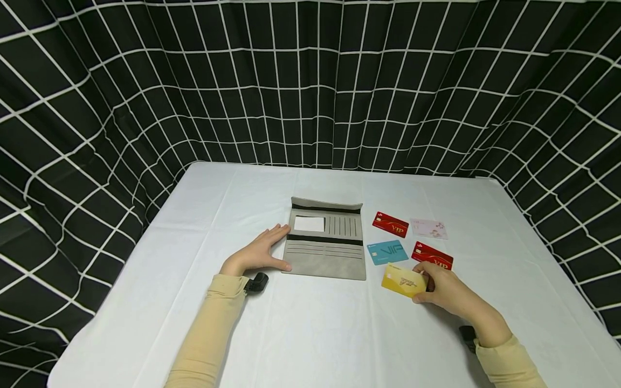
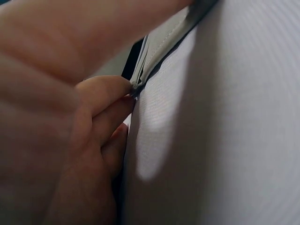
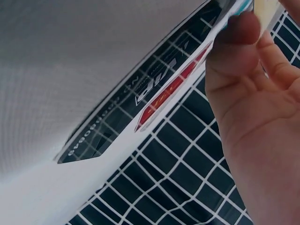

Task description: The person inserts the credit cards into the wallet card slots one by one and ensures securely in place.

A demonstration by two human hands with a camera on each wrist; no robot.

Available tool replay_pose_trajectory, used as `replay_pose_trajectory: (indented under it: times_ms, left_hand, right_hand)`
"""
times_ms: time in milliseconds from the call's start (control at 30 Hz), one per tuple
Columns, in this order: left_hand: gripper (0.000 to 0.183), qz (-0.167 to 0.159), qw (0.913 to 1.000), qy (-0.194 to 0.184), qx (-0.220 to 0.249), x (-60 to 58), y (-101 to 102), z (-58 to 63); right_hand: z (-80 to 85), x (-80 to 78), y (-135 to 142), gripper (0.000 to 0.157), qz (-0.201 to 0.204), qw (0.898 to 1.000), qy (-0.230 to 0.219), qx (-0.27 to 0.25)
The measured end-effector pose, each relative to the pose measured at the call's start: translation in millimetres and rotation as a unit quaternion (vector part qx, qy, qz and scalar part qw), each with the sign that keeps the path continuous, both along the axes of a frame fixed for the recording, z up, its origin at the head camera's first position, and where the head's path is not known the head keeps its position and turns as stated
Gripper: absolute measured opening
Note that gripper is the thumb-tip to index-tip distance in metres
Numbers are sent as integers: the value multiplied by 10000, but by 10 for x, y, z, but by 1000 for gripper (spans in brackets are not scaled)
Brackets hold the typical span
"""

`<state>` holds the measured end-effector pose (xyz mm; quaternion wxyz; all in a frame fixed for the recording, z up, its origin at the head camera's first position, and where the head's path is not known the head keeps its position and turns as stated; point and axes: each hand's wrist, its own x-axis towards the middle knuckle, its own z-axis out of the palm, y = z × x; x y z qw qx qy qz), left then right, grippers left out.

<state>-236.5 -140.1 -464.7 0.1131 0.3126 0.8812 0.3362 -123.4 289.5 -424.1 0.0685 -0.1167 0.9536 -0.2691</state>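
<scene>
A grey wallet (image 1: 324,267) lies unfolded on the white table, showing card slots and a white insert (image 1: 309,223). My left hand (image 1: 257,253) rests at its left side, fingers spread, with fingertips at the edge and the thumb by the near corner. In the left wrist view those fingers (image 2: 110,96) touch the wallet's edge. My right hand (image 1: 443,288) pinches a yellow card (image 1: 401,280) by its right end between thumb and fingers. Beneath that hand, a dark VIP card (image 3: 140,98) lies on the table in the right wrist view; the hand mostly hides it from the head view.
Right of the wallet lie a teal VIP card (image 1: 387,252), an upper red VIP card (image 1: 390,224), a lower red VIP card (image 1: 432,255) and a pale pink flowered card (image 1: 429,228). Black cloth with a white grid (image 1: 310,97) hangs behind and beside the table.
</scene>
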Motion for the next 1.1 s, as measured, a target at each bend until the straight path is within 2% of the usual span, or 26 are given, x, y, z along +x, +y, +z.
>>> replay_pose_trajectory:
  times_ms: [133, 500, 733, 967, 1100]
  left_hand:
    - [108, -10, 10000, 31, 11, -4, -2, -6]
    - [108, 33, 10000, -24, -83, -11, -8, -14]
    - [107, 56, 9999, -46, -71, -9, -11, -3]
    - [105, 30, 10000, -5, -42, 5, -12, 18]
    - [105, 18, 10000, 22, -56, 6, -11, 23]
  right_hand:
    - [5, -3, -2, 55, 5, 9997, -184, -130]
    - [26, -47, 54, 43, 65, 9991, -376, -187]
    - [65, -78, 68, 36, 216, 9951, -682, -680]
    - [81, -157, 79, 27, 295, 9935, -614, -911]
    - [132, -218, 78, 24, 320, 9931, -416, -1051]
